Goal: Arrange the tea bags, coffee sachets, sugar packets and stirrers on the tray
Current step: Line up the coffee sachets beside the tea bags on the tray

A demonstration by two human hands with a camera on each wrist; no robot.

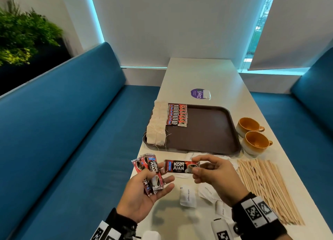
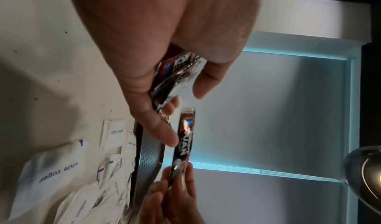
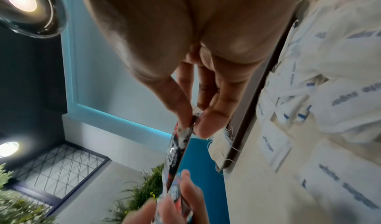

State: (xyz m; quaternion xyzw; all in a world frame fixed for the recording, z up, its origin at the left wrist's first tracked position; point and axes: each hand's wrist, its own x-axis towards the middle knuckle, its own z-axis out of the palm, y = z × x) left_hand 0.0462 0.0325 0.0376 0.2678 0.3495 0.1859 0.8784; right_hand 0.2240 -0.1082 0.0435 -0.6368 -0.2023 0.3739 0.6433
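At the near end of a long white tabletop (image 1: pixel 207 77), a person's left hand (image 1: pixel 142 194), palm up, grips a small fan of red-and-black "Kopi Juan" coffee sachets (image 1: pixel 152 173) under its thumb, while the right hand (image 1: pixel 214 176) pinches one end of a single red-and-black coffee sachet (image 1: pixel 180 166) between thumb and fingertips, holding it level above the table. Beneath the hands, white paper sugar packets (image 1: pixel 187 195) printed "white sugar" lie scattered near the front edge. Toward the right edge, a spread of pale wooden stirrers (image 1: pixel 266 187) lies side by side. Beyond the hands sits a dark brown rectangular plastic tray (image 1: pixel 203 131); along its left rim stands a row of cream paper tea bags (image 1: pixel 156 124), and just beside them a neat row of coffee sachets (image 1: pixel 177 114) fills the far left corner. Two ochre-glazed ceramic cups (image 1: pixel 252 133) stand by the tray's right rim. A purple round sticker (image 1: pixel 198 93) marks the tabletop farther off.
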